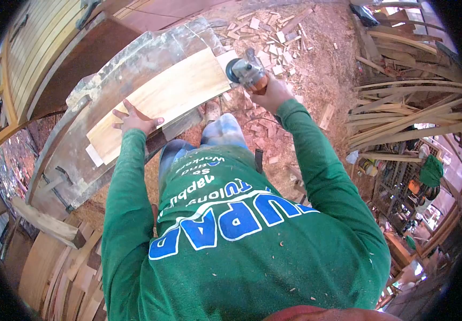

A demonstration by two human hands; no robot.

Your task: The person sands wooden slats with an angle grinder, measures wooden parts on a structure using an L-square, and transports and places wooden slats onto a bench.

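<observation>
A pale wooden board lies at a slant on a worn, paint-stained workbench. My left hand rests on the board's near edge toward its left end, fingers spread. At the board's right end, my right hand is wrapped round the orange body of an angle grinder. The grinder's round disc faces the board's right end; whether they touch is unclear. A small pale wood piece sits under the board's left end.
Offcuts and sawdust cover the floor beyond the bench. Long curved wood strips are stacked at the right. A curved dark wooden piece and a clamp are at the bench's left. More planks lie at the lower left.
</observation>
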